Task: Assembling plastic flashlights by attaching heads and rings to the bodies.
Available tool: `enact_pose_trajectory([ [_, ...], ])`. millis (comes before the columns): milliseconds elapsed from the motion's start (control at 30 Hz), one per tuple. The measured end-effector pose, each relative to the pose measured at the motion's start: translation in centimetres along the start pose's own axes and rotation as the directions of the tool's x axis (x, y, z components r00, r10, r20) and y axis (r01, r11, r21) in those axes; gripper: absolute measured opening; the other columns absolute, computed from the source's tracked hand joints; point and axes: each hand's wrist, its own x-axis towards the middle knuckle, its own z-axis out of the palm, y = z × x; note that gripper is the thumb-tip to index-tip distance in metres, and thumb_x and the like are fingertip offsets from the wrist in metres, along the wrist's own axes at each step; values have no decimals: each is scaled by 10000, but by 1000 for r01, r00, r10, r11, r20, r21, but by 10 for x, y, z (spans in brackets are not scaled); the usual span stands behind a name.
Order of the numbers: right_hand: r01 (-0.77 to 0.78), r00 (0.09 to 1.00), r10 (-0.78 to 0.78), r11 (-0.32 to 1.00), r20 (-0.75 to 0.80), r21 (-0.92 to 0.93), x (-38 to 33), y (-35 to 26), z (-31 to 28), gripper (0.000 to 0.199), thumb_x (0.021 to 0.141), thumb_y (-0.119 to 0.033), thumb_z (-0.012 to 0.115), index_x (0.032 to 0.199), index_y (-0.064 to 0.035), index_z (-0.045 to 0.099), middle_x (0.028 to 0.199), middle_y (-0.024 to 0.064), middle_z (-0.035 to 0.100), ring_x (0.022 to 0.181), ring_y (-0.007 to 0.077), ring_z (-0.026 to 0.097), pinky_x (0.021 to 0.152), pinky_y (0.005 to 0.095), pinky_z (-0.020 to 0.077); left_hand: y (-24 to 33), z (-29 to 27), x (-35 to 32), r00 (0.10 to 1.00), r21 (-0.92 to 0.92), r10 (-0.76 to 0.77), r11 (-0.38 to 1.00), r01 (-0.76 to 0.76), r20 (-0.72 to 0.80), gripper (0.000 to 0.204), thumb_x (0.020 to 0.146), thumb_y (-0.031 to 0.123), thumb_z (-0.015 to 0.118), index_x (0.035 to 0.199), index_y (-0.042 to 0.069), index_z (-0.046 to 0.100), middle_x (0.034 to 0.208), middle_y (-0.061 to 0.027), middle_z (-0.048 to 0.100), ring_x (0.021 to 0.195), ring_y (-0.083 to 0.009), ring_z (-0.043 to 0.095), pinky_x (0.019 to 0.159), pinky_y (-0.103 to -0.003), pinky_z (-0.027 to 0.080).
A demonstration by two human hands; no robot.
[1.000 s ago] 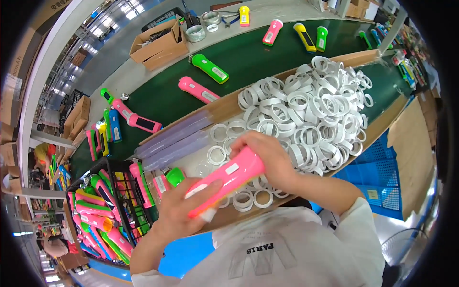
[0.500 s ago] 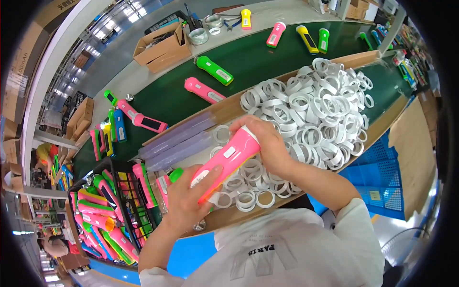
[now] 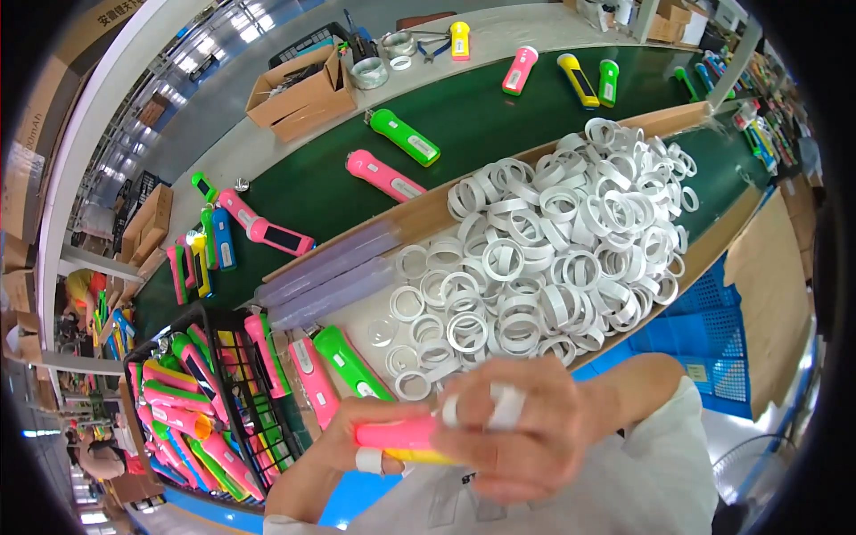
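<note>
2 hands clasp 1 pink flashlight (image 3: 397,434): left hand (image 3: 343,446) wraps the body, right hand (image 3: 517,428) pinches a white ring (image 3: 506,406); likely light, rigid, slick plastic.

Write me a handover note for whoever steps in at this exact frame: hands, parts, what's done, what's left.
Left hand: grips the pink flashlight body close to the chest.
Right hand: fingers around a white ring at the body's end.
Ring supply: pile of white rings on the cardboard tray ahead.
Black crate at left holds more pink and green bodies.
Done: body picked up, ring in hand.
Left: whether the ring is seated cannot be told; check it.
</note>
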Motion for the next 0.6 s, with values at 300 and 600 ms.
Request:
enact_pose_trajectory([
  [300, -855, 465, 794, 287, 391, 432, -6, 106, 21, 474, 1005, -432, 381, 1066, -23, 612, 1000, 103, 616, 944, 173, 583, 822, 321, 466, -25, 0, 51, 809, 886, 531, 462, -28, -251, 508, 782, 163, 745, 1249, 54, 577, 973, -141, 655, 748, -214, 637, 577, -309, 511],
  [600, -539, 703, 629, 168, 332, 825, -9, 64, 25, 529, 912, -389, 617, 1303, -82, 440, 1213, 137, 569, 1152, 264, 569, 958, 419, 476, -48, 36, 35, 951, -649, -208, 761, 10, -229, 555, 842, 318, 694, 1243, 13, 462, 1078, -205, 630, 822, -245, 649, 676, -329, 540],
])
